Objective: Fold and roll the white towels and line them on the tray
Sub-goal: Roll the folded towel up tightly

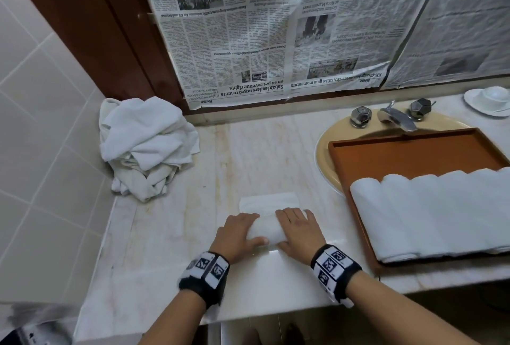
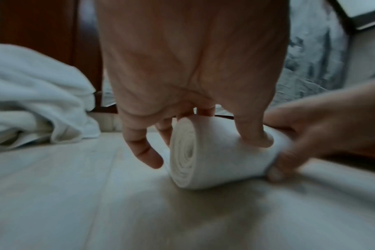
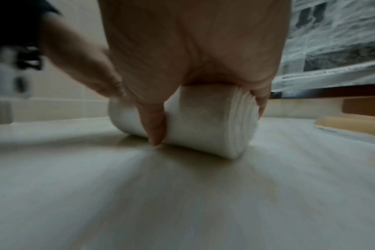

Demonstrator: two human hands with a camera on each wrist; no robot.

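Surface: marble counter [image 1: 193,234] in a tiled bathroom, with newspaper [image 1: 248,41] taped over the wall behind it; every place below is given from the towel roll.

Towel roll [image 1: 266,230]: lies on the counter at the near edge, long axis left to right, spiral ends facing left and right.

Left hand [image 1: 238,237]: on the roll's left end, fingers curled over the top and far side, thumb pressed against the near face.

Right hand [image 1: 299,231]: on the right end, fingers draped over the top, thumb down the near face to the counter.

Unrolled flap [image 1: 269,201]: flat on the counter just beyond the roll, on the fingertip side, so the roll likely still has to travel away from the person, square to its axis.

Tray [image 1: 414,151]: to the right of the roll, set over the sink; the right hand is the nearer one.

Finished rolls [image 1: 427,212]: side by side in the tray's near half, axes running near to far, crosswise to this roll, so a quarter turn looks necessary.

Towel heap [image 1: 143,146]: far left, unfolded.
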